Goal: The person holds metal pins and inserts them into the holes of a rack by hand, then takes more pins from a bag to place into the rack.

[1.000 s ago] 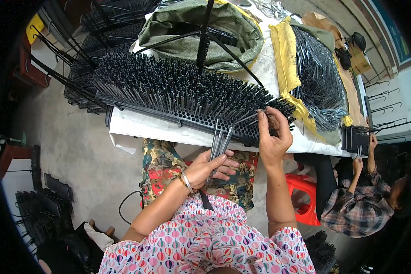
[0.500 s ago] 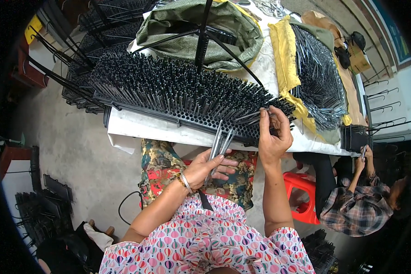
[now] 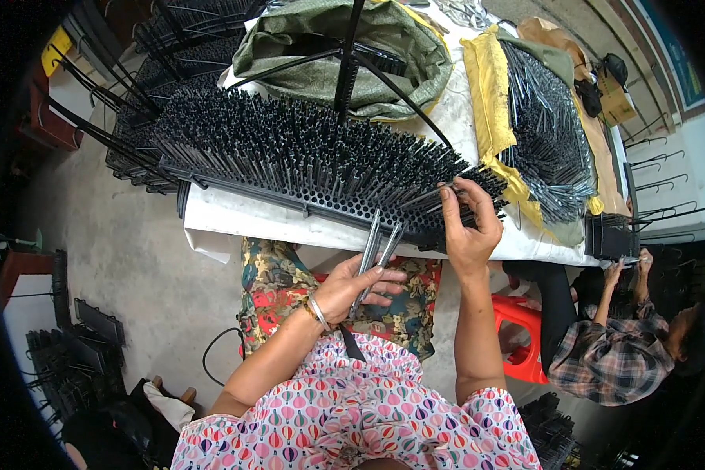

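My left hand [image 3: 343,288] holds several slim grey metal rods [image 3: 381,249] between thumb and fingers. They point up toward the rack's front edge, and its other fingers are partly spread. My right hand [image 3: 472,229] is at the rack's right end, with thumb and index finger pinched on the end of a thin metal rod [image 3: 423,198] that lies slanted over the holes. The long black rack [image 3: 290,202] is perforated and packed with upright dark rods [image 3: 290,149]. A row of bare holes shows along its near edge.
Behind the rack stands an open green sack [image 3: 290,66]. To its right, a yellow-edged sack [image 3: 489,94] holds loose dark rods [image 3: 544,133]. A black upright frame [image 3: 351,63] rises over the rack. At right, a co-worker [image 3: 615,352] works beside a red stool [image 3: 517,337].
My right hand has shifted slightly up and left with the rod. My left hand stays nearly still. The co-worker's hands have moved apart.
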A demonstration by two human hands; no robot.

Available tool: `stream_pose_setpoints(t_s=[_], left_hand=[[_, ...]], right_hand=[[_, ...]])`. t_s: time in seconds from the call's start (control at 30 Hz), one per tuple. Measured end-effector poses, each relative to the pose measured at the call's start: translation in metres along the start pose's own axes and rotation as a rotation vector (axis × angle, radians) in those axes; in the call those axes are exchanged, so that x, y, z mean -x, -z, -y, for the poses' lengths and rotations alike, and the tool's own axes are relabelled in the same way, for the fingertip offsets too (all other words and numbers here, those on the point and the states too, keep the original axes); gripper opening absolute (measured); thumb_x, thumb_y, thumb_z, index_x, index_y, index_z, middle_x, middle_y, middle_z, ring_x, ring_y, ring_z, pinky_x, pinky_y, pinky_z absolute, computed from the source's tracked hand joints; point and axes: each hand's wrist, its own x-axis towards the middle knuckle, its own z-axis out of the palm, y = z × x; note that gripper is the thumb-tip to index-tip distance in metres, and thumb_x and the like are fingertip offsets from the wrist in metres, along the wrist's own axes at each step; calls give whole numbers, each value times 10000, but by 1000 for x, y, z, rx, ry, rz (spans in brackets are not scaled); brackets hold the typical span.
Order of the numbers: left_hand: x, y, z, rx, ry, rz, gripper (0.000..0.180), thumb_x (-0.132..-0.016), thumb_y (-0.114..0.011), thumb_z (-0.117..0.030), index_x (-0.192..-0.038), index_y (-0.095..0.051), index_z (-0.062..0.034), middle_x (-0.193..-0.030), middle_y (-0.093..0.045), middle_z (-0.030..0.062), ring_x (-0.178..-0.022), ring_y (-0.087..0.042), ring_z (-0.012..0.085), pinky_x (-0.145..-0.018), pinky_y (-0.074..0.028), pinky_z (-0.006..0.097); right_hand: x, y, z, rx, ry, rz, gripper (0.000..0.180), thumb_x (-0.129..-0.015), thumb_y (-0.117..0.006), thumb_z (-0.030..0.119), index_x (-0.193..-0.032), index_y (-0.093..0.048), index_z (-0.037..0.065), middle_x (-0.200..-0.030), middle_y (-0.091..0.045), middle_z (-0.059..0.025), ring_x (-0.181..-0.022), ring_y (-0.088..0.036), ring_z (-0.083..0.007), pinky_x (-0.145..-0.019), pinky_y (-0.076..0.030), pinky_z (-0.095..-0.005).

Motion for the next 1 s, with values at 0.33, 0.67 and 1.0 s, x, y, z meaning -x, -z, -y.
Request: stream_pose_setpoints(t_s=[0.33,0.67,1.0], left_hand=[[0,-1,1,-32,-12,5,328,-948,-472,-199,-1235,-440,-43,-1125,-593,169,-932,-621,218,-721,-536,315],[3,-4,0,-104,-25,49,329,-953,-465,-226,-1232,-423,-58,-1098,-601,163,-906,-623,200,-700,-536,303],[12,-5,-15,-267,-77,156,343,-959,-449,-237,-1240,-422,-43,-1082,-609,148,-850,-624,153,-651,-537,265]], right_hand=[[-1,-11,4,248,405,125,292,-716,-711,32,-1002,-650,45,-889,-635,-59,-768,-578,-200,-715,-409,-311],[-1,-7,15,315,428,190,210,-705,-705,53,-911,-667,54,-938,-615,-59,-833,-559,-212,-755,-394,-330],[17,18,27,-17,-117,510,199,-775,-690,149,-872,-672,-24,-843,-638,-128,-792,-582,-226,-688,-449,-311]])
